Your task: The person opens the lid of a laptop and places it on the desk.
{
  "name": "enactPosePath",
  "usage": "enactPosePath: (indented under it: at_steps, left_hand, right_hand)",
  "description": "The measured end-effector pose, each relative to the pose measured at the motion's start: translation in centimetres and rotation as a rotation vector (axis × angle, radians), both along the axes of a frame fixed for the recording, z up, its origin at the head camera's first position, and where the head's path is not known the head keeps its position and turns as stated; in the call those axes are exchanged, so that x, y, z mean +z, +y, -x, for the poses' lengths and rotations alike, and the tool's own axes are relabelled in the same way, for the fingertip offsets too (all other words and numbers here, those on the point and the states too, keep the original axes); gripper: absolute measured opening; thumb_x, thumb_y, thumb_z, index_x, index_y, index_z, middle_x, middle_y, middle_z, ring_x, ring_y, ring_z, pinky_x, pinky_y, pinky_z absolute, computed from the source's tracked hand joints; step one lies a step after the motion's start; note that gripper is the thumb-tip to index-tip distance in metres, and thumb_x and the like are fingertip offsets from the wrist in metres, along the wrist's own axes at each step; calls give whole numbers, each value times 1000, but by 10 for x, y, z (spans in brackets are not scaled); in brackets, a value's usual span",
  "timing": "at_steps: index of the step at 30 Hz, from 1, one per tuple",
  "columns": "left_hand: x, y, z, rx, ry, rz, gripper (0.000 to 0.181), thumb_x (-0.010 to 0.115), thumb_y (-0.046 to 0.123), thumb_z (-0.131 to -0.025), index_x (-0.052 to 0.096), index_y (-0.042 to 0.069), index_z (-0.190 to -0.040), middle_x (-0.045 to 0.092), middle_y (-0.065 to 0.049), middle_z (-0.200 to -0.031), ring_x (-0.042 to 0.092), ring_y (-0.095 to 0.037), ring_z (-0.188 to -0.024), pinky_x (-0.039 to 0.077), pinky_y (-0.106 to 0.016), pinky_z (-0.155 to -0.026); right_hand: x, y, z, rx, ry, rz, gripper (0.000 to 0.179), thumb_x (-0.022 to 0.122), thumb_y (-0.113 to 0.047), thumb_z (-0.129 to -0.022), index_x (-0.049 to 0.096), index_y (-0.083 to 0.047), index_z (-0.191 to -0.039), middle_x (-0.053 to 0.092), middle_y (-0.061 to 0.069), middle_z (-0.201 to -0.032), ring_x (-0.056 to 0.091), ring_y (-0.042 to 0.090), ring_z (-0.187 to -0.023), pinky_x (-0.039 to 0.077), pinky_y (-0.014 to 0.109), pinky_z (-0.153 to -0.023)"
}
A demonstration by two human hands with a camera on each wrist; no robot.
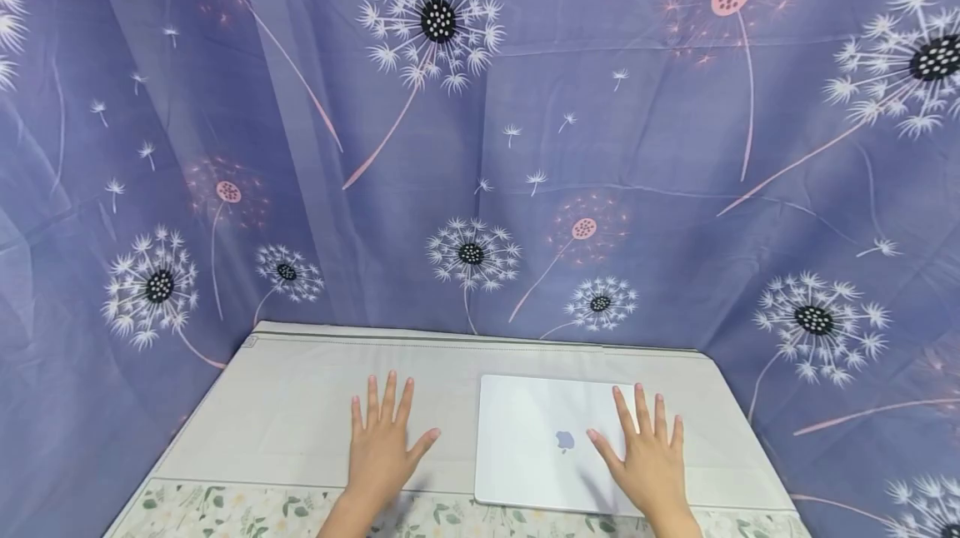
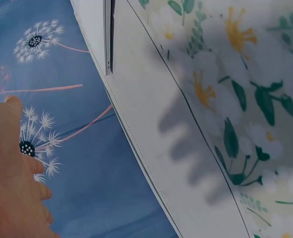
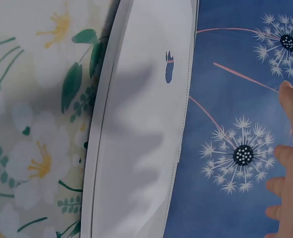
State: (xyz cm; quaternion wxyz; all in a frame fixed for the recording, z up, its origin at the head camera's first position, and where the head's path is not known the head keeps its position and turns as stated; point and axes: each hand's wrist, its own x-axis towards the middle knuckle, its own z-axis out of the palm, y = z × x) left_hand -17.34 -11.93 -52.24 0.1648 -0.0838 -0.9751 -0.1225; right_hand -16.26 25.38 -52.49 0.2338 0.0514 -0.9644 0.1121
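While the purple dandelion curtain (image 1: 420,146) encloses the back and sides, the pale tabletop (image 1: 285,413) spreads out within it; a strip of floral cloth (image 1: 247,513) runs along the near side, and right of the middle lies the laptop (image 1: 525,421), lid down, its near edge reaching over the floral cloth. Next in size come the hands: the left hand (image 1: 381,450) hangs over the tabletop, apart from the laptop, its fingers straight and fanned; the right hand (image 1: 651,463) hangs over the laptop's right part, fingers likewise straight and spread; neither grips anything, and the shadows (image 3: 129,124) falling apart from the fingers in the wrist views suggest that both are clear of the surfaces. Smallest is the dark logo (image 1: 565,440) on the lid, near the right thumb. For this hover, I judge it best to hold both hands level and wrists loose, so the right fingers do not brush the smooth lid; any grip on something so thin would want opposite edges and even pressure.
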Motion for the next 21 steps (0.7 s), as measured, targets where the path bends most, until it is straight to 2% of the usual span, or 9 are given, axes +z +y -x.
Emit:
enactPosePath:
  at_steps: [6, 12, 21]
  left_hand:
    - [2, 7, 0, -21, 36, -6, 84, 58, 58, -88, 33, 8, -150, 17, -21, -157, -1, -42, -145, -8, -60, -116]
    - [5, 18, 3, -35, 0, -8, 83, 53, 60, -90, 28, 10, -152, 14, -18, -158, -2, -40, -146, -8, -59, -116]
    - [10, 35, 6, -65, 9, 1, 83, 54, 58, -90, 30, 8, -151, 19, -19, -157, 7, -43, -145, 8, -66, -114]
  right_hand:
    - [1, 2, 0, -3, -7, -4, 78, 56, -61, -88, 41, -11, -146, 31, 27, -150, 21, 53, -137, 2, 69, -112]
    - [0, 6, 2, -5, -27, -1, 79, 55, -60, -89, 36, -13, -149, 31, 26, -151, 21, 52, -137, 0, 68, -113]
    - [3, 13, 2, -18, -54, 1, 79, 54, -60, -90, 35, -9, -148, 33, 29, -148, 23, 54, -135, 3, 71, -111]
